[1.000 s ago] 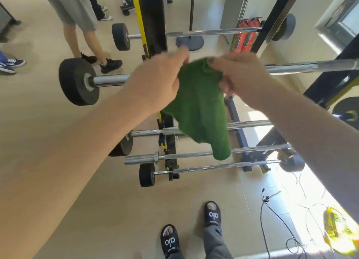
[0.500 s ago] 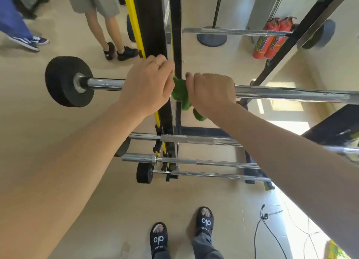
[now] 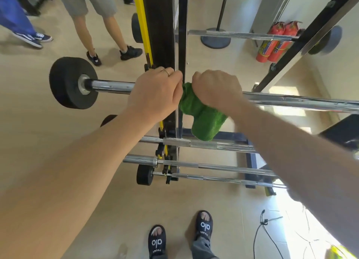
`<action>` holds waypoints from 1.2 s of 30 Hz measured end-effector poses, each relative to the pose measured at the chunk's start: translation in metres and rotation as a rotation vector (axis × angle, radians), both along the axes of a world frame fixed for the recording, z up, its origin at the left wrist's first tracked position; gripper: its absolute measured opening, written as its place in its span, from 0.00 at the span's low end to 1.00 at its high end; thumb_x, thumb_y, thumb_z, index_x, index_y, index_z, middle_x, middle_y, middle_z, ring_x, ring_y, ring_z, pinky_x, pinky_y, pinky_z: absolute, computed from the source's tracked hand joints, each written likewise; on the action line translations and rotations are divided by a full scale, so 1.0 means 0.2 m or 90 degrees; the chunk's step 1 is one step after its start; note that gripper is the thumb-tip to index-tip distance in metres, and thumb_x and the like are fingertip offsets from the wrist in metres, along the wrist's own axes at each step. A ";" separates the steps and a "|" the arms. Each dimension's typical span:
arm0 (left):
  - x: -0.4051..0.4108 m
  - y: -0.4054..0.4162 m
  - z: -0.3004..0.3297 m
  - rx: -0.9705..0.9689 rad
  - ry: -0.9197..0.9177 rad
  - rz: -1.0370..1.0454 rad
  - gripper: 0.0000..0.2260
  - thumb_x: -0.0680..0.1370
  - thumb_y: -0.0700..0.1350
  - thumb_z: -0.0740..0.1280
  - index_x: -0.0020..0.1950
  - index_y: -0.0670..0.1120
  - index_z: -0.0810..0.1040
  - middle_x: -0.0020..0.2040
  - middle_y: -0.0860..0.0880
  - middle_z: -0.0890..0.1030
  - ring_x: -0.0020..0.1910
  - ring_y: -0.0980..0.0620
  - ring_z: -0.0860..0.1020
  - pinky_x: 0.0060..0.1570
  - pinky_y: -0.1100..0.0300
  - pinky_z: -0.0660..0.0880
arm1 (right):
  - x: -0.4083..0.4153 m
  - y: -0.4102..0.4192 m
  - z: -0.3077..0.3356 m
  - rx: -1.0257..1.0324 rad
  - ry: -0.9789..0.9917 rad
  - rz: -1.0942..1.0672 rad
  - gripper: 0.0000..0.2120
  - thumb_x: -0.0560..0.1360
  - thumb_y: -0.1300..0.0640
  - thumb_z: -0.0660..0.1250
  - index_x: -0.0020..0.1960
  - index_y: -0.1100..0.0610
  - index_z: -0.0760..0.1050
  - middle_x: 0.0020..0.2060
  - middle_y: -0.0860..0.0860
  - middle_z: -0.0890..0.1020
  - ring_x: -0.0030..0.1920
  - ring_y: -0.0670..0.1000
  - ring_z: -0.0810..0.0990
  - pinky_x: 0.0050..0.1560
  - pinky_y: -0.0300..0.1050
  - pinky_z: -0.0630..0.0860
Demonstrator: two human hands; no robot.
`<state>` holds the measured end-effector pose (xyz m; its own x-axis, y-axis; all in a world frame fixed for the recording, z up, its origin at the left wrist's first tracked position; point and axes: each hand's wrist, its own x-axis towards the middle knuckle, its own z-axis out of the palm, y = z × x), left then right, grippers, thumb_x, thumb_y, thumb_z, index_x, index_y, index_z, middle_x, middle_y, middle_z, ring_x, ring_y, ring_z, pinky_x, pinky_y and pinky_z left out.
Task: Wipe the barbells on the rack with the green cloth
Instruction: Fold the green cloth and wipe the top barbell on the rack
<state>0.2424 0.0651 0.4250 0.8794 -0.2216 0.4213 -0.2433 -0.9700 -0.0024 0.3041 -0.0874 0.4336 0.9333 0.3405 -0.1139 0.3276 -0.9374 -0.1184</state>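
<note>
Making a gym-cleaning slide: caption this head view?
Both hands wrap a green cloth around the upper barbell.

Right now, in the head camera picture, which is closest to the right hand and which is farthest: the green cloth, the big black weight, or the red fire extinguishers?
From the right hand:
1. Green cloth: in its grip, hanging below the bar.
2. Red fire extinguishers: beyond it, on the floor by the wall.
3. Big black weight: far left end of the bar.

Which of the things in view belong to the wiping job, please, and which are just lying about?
Job:
green cloth, gripped by both hands
top barbell
lower barbells
left hand
right hand

Lying about:
fire extinguishers
black cable
</note>
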 end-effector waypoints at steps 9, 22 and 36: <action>0.00 -0.01 0.01 -0.032 0.000 -0.008 0.16 0.84 0.49 0.55 0.54 0.44 0.80 0.45 0.48 0.83 0.42 0.50 0.79 0.41 0.57 0.78 | -0.19 0.03 -0.09 0.031 -0.299 -0.096 0.26 0.84 0.50 0.46 0.33 0.55 0.70 0.28 0.49 0.73 0.28 0.54 0.71 0.34 0.45 0.63; 0.01 -0.01 0.01 -0.023 -0.007 0.013 0.17 0.84 0.49 0.53 0.52 0.43 0.80 0.43 0.47 0.82 0.41 0.49 0.79 0.40 0.54 0.78 | 0.03 0.05 0.04 -0.038 0.093 -0.005 0.16 0.82 0.56 0.47 0.50 0.56 0.73 0.47 0.53 0.77 0.44 0.57 0.74 0.44 0.50 0.67; -0.01 -0.02 0.01 -0.018 0.000 0.021 0.18 0.84 0.49 0.52 0.54 0.43 0.80 0.46 0.46 0.83 0.44 0.47 0.80 0.43 0.55 0.78 | 0.02 0.07 0.08 -0.037 0.103 0.096 0.18 0.83 0.55 0.45 0.55 0.54 0.74 0.59 0.56 0.79 0.51 0.57 0.76 0.50 0.50 0.70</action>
